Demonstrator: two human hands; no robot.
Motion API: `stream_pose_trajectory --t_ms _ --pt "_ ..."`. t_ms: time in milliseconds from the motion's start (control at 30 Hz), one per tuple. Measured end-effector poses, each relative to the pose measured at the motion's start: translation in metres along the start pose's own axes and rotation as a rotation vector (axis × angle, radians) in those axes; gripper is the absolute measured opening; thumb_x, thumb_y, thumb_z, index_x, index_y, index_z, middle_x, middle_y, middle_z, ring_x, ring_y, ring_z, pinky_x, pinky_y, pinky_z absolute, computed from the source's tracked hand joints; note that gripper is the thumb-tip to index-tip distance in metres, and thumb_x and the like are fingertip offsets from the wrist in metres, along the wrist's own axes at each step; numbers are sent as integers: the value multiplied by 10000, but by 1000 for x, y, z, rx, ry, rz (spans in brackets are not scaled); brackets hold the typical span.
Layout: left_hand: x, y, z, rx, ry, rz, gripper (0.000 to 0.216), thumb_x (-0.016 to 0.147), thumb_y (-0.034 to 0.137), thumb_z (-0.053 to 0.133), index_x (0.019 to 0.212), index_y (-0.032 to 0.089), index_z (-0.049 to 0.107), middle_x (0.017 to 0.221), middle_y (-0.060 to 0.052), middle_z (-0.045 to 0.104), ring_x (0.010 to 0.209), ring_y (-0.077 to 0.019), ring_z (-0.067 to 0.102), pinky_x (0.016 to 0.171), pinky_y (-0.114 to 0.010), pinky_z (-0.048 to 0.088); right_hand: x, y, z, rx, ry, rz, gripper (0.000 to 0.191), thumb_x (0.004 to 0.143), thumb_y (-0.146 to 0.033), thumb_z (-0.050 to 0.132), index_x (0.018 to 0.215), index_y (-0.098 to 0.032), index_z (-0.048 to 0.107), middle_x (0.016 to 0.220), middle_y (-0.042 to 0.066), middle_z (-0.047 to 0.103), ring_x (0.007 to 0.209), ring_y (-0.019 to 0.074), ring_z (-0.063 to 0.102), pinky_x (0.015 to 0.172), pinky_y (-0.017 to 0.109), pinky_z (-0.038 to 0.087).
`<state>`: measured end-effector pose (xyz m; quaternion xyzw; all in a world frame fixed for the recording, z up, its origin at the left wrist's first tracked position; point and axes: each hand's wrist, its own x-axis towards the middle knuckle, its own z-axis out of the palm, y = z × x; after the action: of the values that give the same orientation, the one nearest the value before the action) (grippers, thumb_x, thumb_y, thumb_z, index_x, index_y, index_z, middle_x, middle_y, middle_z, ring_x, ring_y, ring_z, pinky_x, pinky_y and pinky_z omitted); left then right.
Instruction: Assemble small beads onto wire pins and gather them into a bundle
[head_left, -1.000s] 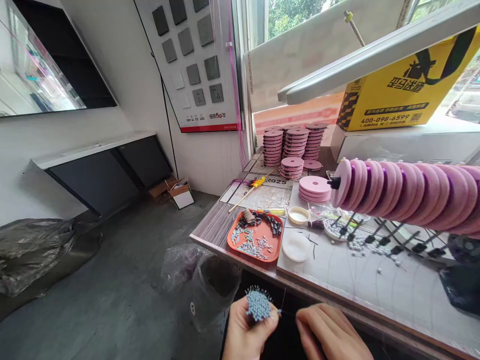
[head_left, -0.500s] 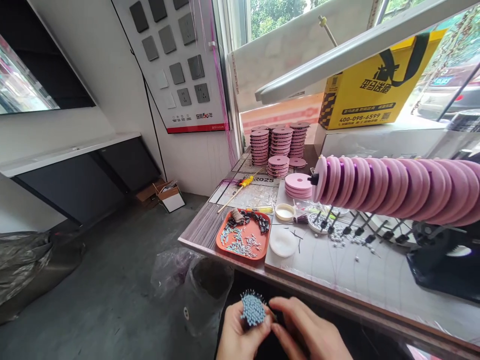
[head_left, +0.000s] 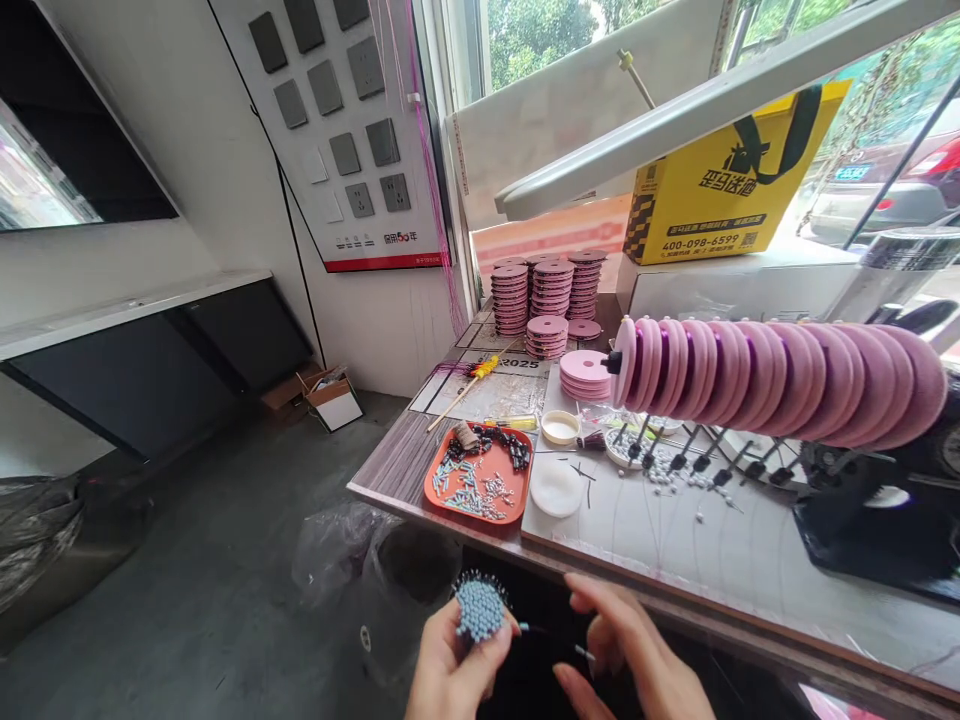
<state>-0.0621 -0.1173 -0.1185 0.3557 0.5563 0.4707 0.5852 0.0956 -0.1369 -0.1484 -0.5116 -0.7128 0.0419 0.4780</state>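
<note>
In the head view, my left hand [head_left: 459,665] is closed around a tight bundle of thin blue-grey rods [head_left: 481,611], their round ends facing me. Fine dark wire-like tips stick out along the bundle's far edge. One small blue piece [head_left: 524,627] juts out on its right side, by my left fingers. To the right, my right hand [head_left: 634,650] is apart from the bundle, thumb and index finger spread, other fingers curled. A small pale sliver [head_left: 584,653] shows by those curled fingers; whether they grip it I cannot tell.
Beyond my hands, an orange tray [head_left: 517,508] on the table holds blue rods, silvery bits and black pieces. Right of it are a white dish [head_left: 556,488] and a rack of pink discs [head_left: 750,385]. A plastic-lined bin [head_left: 375,590] stands below the table edge.
My right hand has drawn away from the bundle and its thumb and index finger have spread. The bundle and my left hand appear slightly further left as the view shifts.
</note>
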Motion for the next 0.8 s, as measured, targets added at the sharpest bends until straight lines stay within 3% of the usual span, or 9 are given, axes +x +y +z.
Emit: stream_pose_trajectory --t_ms 67,167,267,367,600,800 --pt "1 5 -3 -21 -13 5 439 498 521 782 633 127 645 439 81 286 429 -38 199 428 -189 154 -2 4 -9 -39 95 31 384 862 -288 479 1217 -156 413 960 80 588 775 138 617 690 208 527" --pt "2 9 -6 -38 6 14 446 494 516 789 640 117 650 457 87 244 436 -31 177 446 -197 115 -2 9 -19 30 310 0 527 777 -127 556 1280 -141 399 1111 112 530 1060 176 529 887 242 463" --pt "2 9 -8 -48 11 19 448 507 521 780 652 115 659 468 81 246 441 -31 178 454 -203 102 1 14 -24 190 362 -147 679 713 4 559 1341 -154 356 1129 99 506 1089 150 504 923 219 437" --pt "2 10 -8 -50 3 23 451 509 527 776 642 112 658 477 78 250 445 -32 180 456 -205 106 1 20 -27 221 316 -160 725 690 35 571 1352 -161 349 1137 99 501 1094 151 500 928 231 445" --pt "0 12 -7 -43 60 20 456 512 516 778 674 108 652 483 78 271 464 -40 195 458 -190 145 -8 32 -29 209 294 -125 640 731 -27 600 1311 -212 403 1080 107 545 1008 202 557 813 327 537" --pt "1 12 -8 -62 39 19 449 511 515 781 642 113 631 475 83 262 452 -34 180 453 -190 134 -10 33 -30 179 298 -110 581 739 -48 597 1266 -230 434 1045 113 563 962 219 584 739 341 567"
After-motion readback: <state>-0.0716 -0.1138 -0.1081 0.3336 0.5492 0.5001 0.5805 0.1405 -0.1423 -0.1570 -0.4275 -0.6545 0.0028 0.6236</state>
